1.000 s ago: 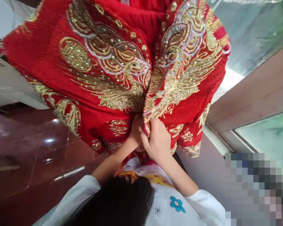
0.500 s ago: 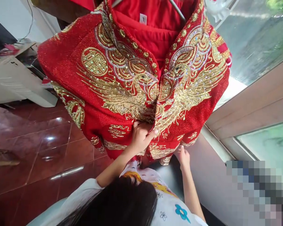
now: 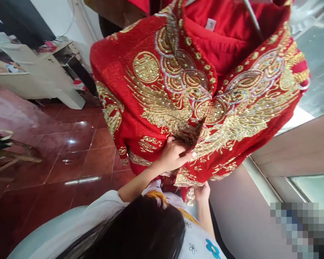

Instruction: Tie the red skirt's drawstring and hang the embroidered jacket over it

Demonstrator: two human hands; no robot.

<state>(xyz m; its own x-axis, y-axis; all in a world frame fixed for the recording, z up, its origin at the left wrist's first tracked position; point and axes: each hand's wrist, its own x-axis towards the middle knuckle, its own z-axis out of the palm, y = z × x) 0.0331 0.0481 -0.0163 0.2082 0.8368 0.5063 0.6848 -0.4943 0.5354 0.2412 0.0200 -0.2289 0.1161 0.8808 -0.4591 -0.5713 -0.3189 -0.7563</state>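
A red jacket [image 3: 151, 104] with gold phoenix embroidery, beads and a stand collar hangs in front of me on a hanger [image 3: 252, 16]. My left hand [image 3: 175, 154] is closed on its front opening, the thumb on the edge of the front panel and the other fingers on the opposite panel. The lower front gapes a little there. At the bottom hem, my right hand [image 3: 202, 192] reaches up beneath the cloth; its fingers are mostly hidden. Inside the collar show a gathered red garment [image 3: 218, 39] and a small white size label [image 3: 210, 24].
White furniture [image 3: 51, 82] with small items stands at the left on a dark red tiled floor [image 3: 78, 162]. Near the left edge is a wooden stool-like frame [image 3: 18, 154]. A window frame and ledge [image 3: 307, 144] run along the right. My dark hair [image 3: 140, 230] hangs low in view.
The view has swung left, so the jacket appears farther right. My right hand has moved in beneath the hem. The front opening gapes more beside my left hand, which keeps its hold.
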